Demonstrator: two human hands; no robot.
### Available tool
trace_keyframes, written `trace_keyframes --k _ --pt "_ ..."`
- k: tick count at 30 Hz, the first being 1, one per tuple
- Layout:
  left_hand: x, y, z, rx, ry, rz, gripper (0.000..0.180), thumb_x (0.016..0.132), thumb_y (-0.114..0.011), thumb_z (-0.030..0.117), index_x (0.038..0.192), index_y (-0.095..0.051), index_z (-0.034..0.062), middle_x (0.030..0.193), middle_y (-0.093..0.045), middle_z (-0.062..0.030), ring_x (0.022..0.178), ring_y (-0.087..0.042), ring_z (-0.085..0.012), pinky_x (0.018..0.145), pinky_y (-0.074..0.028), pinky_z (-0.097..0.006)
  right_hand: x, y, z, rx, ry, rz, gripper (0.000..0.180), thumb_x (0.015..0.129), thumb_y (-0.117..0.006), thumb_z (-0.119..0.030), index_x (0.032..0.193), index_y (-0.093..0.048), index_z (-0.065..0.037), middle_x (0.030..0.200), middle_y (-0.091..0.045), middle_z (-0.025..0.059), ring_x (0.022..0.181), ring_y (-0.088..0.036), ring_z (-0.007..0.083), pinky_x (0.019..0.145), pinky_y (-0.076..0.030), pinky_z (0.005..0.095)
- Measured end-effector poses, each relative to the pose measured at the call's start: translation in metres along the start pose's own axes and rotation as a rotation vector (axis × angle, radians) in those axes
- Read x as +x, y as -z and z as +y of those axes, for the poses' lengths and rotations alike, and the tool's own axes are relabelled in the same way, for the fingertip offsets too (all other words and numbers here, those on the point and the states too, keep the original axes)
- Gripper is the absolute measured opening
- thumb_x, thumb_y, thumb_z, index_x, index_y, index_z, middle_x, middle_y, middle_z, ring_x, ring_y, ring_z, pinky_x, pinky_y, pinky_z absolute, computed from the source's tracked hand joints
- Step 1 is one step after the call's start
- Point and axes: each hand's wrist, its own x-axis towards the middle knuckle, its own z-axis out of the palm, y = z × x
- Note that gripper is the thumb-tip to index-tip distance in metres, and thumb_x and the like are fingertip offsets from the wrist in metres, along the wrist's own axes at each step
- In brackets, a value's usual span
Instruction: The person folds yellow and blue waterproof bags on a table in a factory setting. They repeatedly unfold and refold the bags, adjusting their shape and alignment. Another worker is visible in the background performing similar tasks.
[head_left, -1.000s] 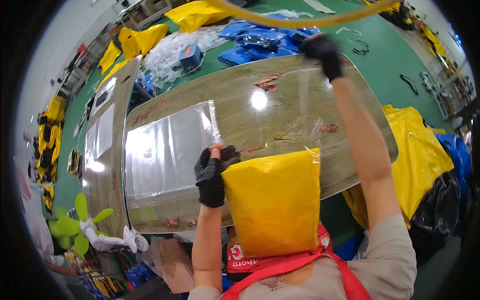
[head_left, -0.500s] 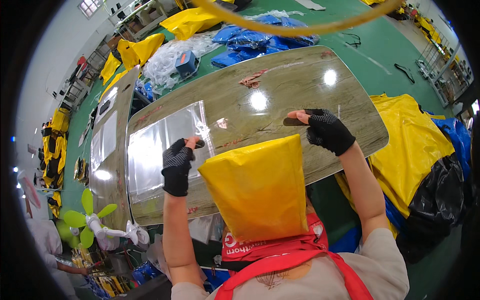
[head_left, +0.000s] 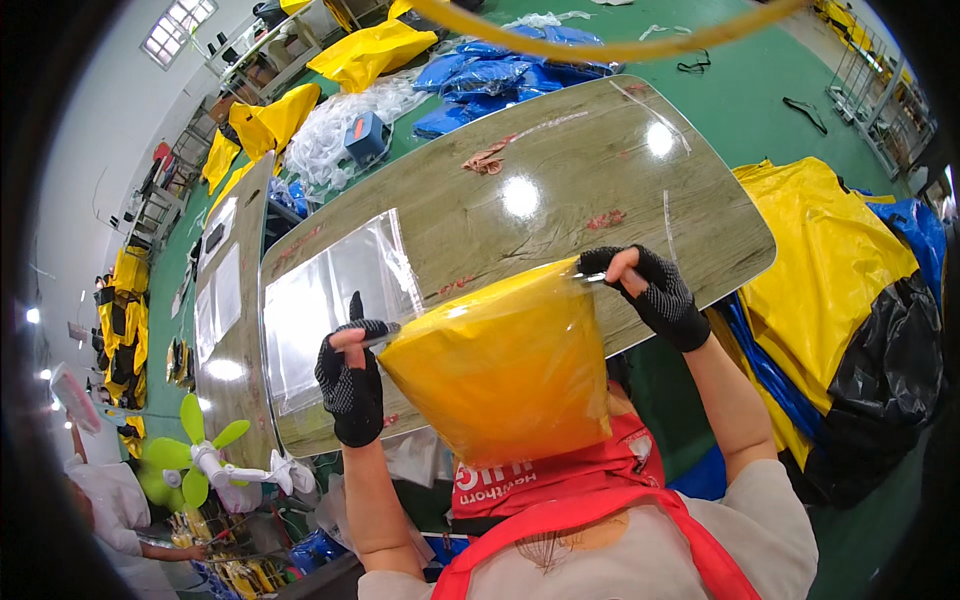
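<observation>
A folded yellow bundle (head_left: 495,365) stands upright against my red apron, at the near edge of the wood-patterned table (head_left: 560,170). Clear plastic film of a bag (head_left: 545,282) covers at least its upper part; how far down it reaches is hard to see. My left hand (head_left: 350,385), in a black fingerless glove, pinches the film at the bundle's upper left corner. At the upper right corner my right hand (head_left: 652,295), gloved alike, is closed on the film. Flat clear plastic bags (head_left: 335,300) lie on the table beyond my left hand.
A brownish crumpled scrap (head_left: 487,157) lies on the table's far part. Yellow and black sheeting (head_left: 830,270) is heaped at the right. Blue packages (head_left: 500,80) sit on the green floor beyond. A green-bladed fan (head_left: 205,455) and another person (head_left: 110,500) are at lower left.
Both hands, which were beside the bundle's top with fingers apart from it, are now at its upper corners, holding clear film. The film now shows stretched over the bundle.
</observation>
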Motion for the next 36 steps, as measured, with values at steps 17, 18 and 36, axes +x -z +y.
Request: trace_keyframes --k 17,18,36 --pt "0.075 -0.012 0.106 1.707 0.026 -0.716 0.035 0.085 -0.065 0.028 0.114 -0.064 0.0097 0.111 -0.063 -0.0193 0.1 -0.062 -0.0315 0.086 -0.049 -0.039 -0.027 -0.014 0.024 -0.663 0.314 -0.021 0.024 0.076 -0.054 0.009 0.096 -0.058 -0.005 0.12 -0.061 0.0172 0.097 -0.066 0.0292 0.079 -0.052 0.0337" --pt "0.093 -0.038 0.092 1.384 -0.261 -0.727 0.041 0.084 -0.066 0.033 0.117 -0.061 0.0081 0.108 -0.064 -0.0203 0.099 -0.062 -0.0337 0.086 -0.049 -0.04 -0.027 -0.018 0.026 -0.642 0.342 -0.021 0.024 0.077 -0.054 0.008 0.096 -0.058 -0.005 0.12 -0.061 0.017 0.097 -0.066 0.0296 0.079 -0.052 0.0337" --pt "0.065 -0.086 0.008 0.68 0.773 -1.183 0.068 0.074 -0.077 0.036 0.125 -0.05 0.0009 0.107 -0.063 -0.0095 0.099 -0.059 -0.0153 0.088 -0.046 -0.031 0.001 0.019 0.0 -0.967 -0.035 -0.208 0.055 0.074 -0.07 -0.051 0.105 -0.061 -0.007 0.075 -0.064 0.0168 0.073 -0.065 0.0341 0.066 -0.051 0.0389"
